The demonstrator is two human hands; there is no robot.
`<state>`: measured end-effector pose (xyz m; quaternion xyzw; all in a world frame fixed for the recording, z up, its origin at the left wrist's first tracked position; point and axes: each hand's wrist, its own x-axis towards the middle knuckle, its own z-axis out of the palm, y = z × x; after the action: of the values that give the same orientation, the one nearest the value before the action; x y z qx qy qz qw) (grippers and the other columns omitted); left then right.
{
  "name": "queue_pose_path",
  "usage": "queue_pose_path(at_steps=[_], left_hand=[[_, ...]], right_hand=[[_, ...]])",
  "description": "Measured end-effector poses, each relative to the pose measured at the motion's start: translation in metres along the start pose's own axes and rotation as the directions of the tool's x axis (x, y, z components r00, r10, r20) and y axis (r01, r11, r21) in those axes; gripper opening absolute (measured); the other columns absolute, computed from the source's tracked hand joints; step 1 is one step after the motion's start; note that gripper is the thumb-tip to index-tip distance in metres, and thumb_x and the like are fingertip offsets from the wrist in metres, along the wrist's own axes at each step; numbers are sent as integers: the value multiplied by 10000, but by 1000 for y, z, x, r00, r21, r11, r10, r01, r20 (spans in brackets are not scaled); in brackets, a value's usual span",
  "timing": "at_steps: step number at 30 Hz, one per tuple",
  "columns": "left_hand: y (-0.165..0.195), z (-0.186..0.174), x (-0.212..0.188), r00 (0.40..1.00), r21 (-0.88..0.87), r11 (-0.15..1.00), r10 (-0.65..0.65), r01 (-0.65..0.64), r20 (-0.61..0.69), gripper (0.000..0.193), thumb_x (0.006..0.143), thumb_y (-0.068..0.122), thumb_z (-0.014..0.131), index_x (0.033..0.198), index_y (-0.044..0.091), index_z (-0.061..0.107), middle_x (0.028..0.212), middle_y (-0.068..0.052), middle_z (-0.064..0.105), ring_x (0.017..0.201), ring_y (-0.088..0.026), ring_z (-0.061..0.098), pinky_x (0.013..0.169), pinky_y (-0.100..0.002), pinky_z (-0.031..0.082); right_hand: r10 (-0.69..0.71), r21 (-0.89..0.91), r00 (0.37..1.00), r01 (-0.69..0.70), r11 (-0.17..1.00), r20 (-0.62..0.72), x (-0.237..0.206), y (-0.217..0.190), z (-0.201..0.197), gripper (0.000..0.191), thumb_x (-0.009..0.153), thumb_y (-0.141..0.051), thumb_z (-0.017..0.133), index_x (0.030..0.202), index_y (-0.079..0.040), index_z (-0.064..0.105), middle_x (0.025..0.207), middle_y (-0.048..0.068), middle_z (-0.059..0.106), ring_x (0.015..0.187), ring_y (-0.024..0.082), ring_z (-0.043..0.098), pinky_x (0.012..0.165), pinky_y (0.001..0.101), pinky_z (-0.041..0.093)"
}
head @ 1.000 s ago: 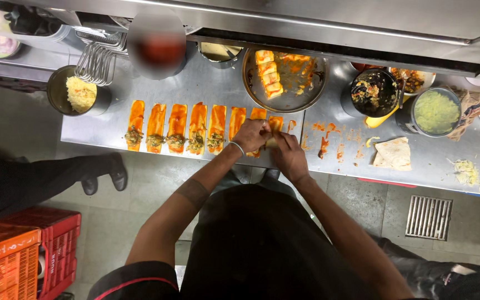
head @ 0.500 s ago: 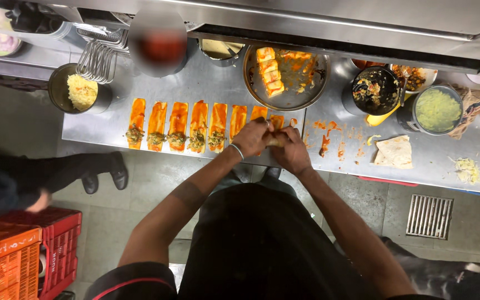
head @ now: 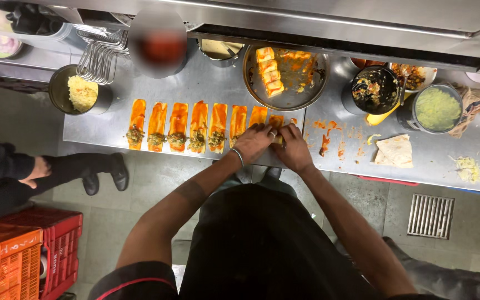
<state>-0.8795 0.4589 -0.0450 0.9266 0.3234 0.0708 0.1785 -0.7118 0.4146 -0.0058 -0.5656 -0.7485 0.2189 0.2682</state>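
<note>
Several orange sauced strips (head: 178,125) lie side by side on the steel counter (head: 218,83), each with a dab of dark filling at its near end. My left hand (head: 254,142) and my right hand (head: 291,145) press together over the rightmost strip (head: 276,121) at the counter's front edge, fingers curled around its near end. A thin bracelet circles my left wrist. What lies under the fingers is hidden.
A round steel pan (head: 286,76) with rolled pieces sits behind the strips. A pot of yellow shreds (head: 81,91) is left; a dark filling bowl (head: 374,89), green paste tub (head: 437,109) and folded flatbread (head: 394,150) are right. Another person's legs (head: 56,169) and red crates (head: 26,250) stand left.
My hands stay clasped over the rightmost strip, fingers shifting slightly. The other person at left has moved a hand into view.
</note>
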Motion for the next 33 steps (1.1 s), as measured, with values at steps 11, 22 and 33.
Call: queue_pose_path(at_steps=[11, 22, 33], left_hand=[[-3, 3, 1, 992, -153, 980, -125, 127, 24, 293, 920, 199, 651, 1162, 34, 654, 1250, -217, 622, 1084, -411, 617, 976, -507, 479], [4, 2, -2, 996, -52, 997, -67, 64, -53, 458, 870, 165, 649, 1288, 7, 549, 1297, -214, 573, 1111, -395, 615, 963, -477, 501], [1, 2, 0, 997, -124, 989, -81, 81, 6, 306, 904, 171, 632, 1171, 22, 616, 1178, -198, 643, 1088, -395, 625, 971, -486, 496]], right_hand=[[-108, -72, 991, 102, 992, -77, -12, -1, 2, 405, 804, 8, 720, 1195, -20, 619, 1200, 140, 602, 1112, 363, 598, 941, 440, 547], [51, 81, 996, -57, 995, 69, 5, 5, -5, 371, 779, -87, 734, 1133, -39, 631, 1183, 155, 553, 1198, 394, 530, 1036, 450, 475], [5, 64, 998, -9, 998, 56, -5, 1, -8, 514, 792, -84, 736, 1280, -14, 593, 1285, 180, 558, 1252, 421, 505, 1065, 460, 456]])
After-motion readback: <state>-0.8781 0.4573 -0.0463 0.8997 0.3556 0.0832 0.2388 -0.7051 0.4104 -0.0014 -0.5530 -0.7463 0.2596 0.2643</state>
